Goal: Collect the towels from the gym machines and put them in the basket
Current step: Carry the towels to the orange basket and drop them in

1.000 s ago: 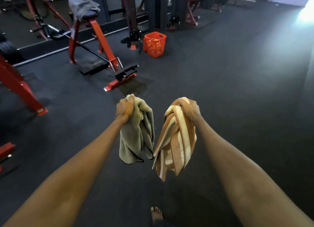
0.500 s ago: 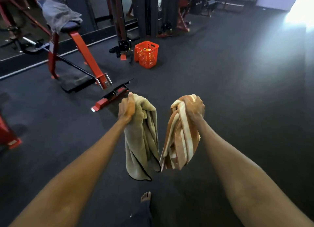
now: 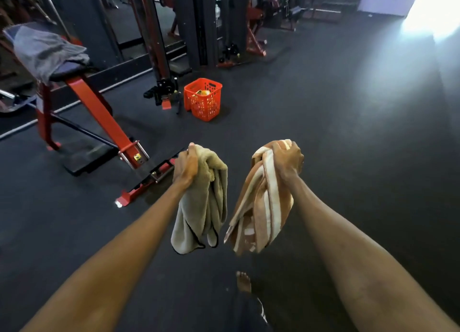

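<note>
Gym floor (image 3: 323, 132), basket (image 3: 204, 105) nearer, L towel (image 3: 206, 207), R towel (image 3: 263, 207) still gripped

— Where am I looking from?
— I've got a single view, the head camera. It sits high on the person and tips forward and down at the floor (image 3: 323, 145).
— How near is it?
— Close. I see the left hand (image 3: 185, 166) and right hand (image 3: 286, 160) at mid-frame. The forearms run in from both lower corners, and a bare foot (image 3: 243, 280) is near the bottom edge.
— And farther off?
— The wide lens reaches across the room. The basket (image 3: 202, 99) is well away, above centre, and a red bench (image 3: 94, 103) fills the upper left.
</note>
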Motion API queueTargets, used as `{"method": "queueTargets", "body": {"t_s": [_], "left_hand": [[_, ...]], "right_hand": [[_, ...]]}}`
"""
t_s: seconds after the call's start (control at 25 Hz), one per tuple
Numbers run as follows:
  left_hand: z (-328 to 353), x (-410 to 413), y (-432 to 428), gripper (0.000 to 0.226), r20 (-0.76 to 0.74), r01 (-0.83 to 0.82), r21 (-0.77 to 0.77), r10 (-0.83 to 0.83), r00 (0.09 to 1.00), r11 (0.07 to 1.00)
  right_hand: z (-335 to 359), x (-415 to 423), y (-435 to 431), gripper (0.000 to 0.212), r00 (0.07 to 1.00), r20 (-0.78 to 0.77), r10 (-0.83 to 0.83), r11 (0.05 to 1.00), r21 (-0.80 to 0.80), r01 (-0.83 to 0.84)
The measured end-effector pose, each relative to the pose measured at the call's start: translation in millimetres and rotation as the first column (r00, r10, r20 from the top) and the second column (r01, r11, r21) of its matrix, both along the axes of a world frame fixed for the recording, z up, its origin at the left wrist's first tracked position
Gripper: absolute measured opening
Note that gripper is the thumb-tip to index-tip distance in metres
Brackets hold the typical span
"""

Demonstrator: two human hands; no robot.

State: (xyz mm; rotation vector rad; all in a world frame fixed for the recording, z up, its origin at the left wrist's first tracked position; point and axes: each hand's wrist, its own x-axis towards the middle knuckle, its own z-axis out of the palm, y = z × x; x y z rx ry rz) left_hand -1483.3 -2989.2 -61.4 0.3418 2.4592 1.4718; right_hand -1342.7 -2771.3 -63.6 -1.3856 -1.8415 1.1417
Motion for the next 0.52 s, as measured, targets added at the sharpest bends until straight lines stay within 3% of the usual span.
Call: {"method": "queueTargets", "body": {"t_s": [0.32,0.52], "left_hand": [[6.6,-176.2,161.1,0.073,0.041,-0.092,0.002,0.092,0.995,0.996],[7.3,-285.0,230.6,0.071,-0.068,-0.099,0.16,0.111,0.991,0.982]], "right_hand": [[16.6,-177.2,162.4,0.048,0.99,0.016,0.143,0.99,-0.003,-0.143],[23.1,-283.3,249.4,0.041,0.986,0.015,0.167,0.986,0.011,-0.167]]}}
